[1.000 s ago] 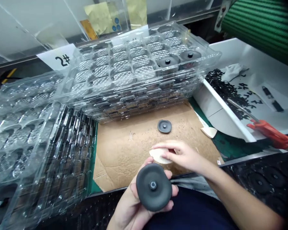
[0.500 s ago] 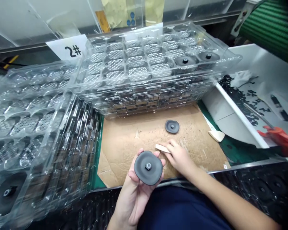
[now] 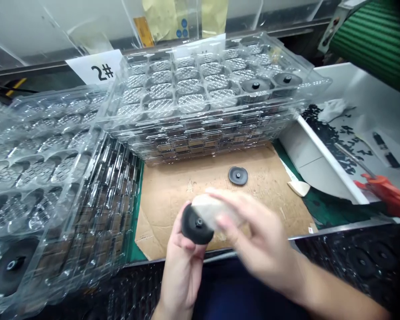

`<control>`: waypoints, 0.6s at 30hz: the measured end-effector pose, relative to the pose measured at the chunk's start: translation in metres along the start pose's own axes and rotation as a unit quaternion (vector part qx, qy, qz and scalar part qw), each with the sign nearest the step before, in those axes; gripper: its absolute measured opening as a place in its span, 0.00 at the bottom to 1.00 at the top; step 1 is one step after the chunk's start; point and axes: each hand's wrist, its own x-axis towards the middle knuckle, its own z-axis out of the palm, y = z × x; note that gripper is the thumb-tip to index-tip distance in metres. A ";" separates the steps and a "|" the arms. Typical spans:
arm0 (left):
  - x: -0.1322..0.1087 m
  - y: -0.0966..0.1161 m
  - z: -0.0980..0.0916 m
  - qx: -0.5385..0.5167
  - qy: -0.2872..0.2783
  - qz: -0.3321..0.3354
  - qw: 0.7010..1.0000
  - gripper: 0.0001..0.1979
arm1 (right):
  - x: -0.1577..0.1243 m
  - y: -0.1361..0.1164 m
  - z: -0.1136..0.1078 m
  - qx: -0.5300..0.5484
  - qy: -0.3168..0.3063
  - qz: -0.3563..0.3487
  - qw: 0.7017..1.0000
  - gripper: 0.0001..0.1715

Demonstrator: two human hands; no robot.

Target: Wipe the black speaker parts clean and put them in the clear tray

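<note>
The person's bare left hand (image 3: 183, 266) rises palm-up from the bottom edge of the view, its wrist (image 3: 165, 311) bent slightly back, the thumb (image 3: 179, 226) standing upright and the other fingers curled in a firm grip. The bare right hand (image 3: 260, 235), blurred by motion, reaches in from the lower right just beside the left hand, its back turned upward and its slightly bent, loosely spread fingers (image 3: 228, 213) pointing left toward the left thumb. The bare right forearm (image 3: 340, 289) slants down toward the lower right corner and runs out of view.
</note>
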 end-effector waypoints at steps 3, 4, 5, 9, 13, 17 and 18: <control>-0.004 -0.001 0.005 0.004 0.005 -0.015 1.000 0.24 | 0.001 -0.023 0.001 0.023 -0.041 -0.088 0.995 0.17; -0.005 -0.001 0.006 0.006 0.009 -0.007 1.000 0.25 | 0.001 -0.025 0.002 0.023 -0.063 -0.090 0.994 0.16; -0.006 -0.002 0.007 0.011 0.011 0.007 1.000 0.25 | 0.003 -0.025 0.003 0.019 -0.079 -0.086 0.993 0.15; -0.009 -0.001 0.014 0.031 -0.004 0.019 0.999 0.29 | 0.010 -0.021 0.004 -0.016 -0.003 -0.119 0.993 0.15; -0.011 0.002 0.018 0.048 -0.004 0.034 0.998 0.27 | 0.001 -0.021 0.002 0.008 -0.012 -0.150 0.989 0.15; -0.011 -0.001 0.022 0.051 0.002 0.038 0.998 0.26 | 0.002 -0.022 0.001 -0.004 0.016 -0.125 0.992 0.14; -0.011 -0.002 0.024 0.052 -0.008 0.035 0.998 0.25 | 0.005 -0.023 0.000 -0.015 0.031 -0.120 0.992 0.14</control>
